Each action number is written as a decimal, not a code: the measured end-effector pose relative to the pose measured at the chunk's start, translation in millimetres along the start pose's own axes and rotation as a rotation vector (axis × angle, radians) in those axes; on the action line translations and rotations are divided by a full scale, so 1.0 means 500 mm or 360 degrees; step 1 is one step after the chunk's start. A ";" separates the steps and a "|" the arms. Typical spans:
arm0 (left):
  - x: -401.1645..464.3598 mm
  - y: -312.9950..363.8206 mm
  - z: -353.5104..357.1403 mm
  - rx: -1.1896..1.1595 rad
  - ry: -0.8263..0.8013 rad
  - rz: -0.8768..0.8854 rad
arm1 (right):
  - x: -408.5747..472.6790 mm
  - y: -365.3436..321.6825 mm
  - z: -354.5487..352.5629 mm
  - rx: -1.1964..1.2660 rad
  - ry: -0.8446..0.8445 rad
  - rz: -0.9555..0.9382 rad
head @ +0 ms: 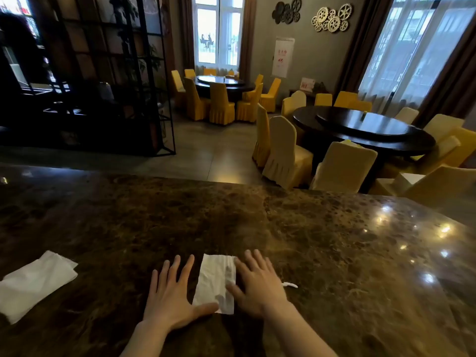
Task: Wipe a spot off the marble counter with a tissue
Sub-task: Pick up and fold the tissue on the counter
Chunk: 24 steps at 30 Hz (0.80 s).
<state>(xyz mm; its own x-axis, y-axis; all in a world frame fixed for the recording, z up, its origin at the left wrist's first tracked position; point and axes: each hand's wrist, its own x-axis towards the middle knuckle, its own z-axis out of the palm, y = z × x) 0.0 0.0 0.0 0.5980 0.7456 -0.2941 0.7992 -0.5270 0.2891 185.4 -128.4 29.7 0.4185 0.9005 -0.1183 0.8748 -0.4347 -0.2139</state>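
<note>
A folded white tissue (pixel 215 282) lies flat on the dark brown marble counter (pixel 334 253), near the front edge, with faint grey smudges along its right side. My left hand (pixel 172 297) rests palm down to the left of it, fingers spread, with the thumb on the tissue's lower edge. My right hand (pixel 260 284) lies flat on the right, fingers apart, thumb and fingertips touching the tissue's right edge. Neither hand grips it. I cannot make out a spot on the mottled stone.
A second, larger white tissue (pixel 33 282) lies on the counter at the far left. A small twisted white scrap (pixel 290 285) sits just right of my right hand. Beyond the counter are round dark tables with yellow-covered chairs and a black metal shelf.
</note>
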 end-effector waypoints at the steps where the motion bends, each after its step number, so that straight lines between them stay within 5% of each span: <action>1: -0.004 -0.009 0.005 -0.0010 -0.0006 0.0009 | 0.001 -0.022 0.010 0.0002 -0.0023 -0.0107; 12: -0.027 -0.096 0.038 0.0071 -0.0071 0.0000 | 0.000 -0.107 0.087 -0.0026 -0.0103 -0.0368; 19: -0.025 -0.089 0.036 0.0095 -0.0097 0.0038 | -0.008 -0.087 0.087 0.0091 0.0217 -0.0436; 24: 0.002 -0.028 0.031 0.0046 0.0021 0.0226 | -0.022 -0.037 0.041 0.1202 0.0667 0.0365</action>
<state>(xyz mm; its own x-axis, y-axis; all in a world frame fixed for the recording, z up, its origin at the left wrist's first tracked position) -9.5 1.7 -18.6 0.7046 0.6678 -0.2397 0.7080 -0.6390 0.3006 159.5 -130.5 15.1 0.7477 0.6571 0.0957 0.4265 -0.3648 -0.8277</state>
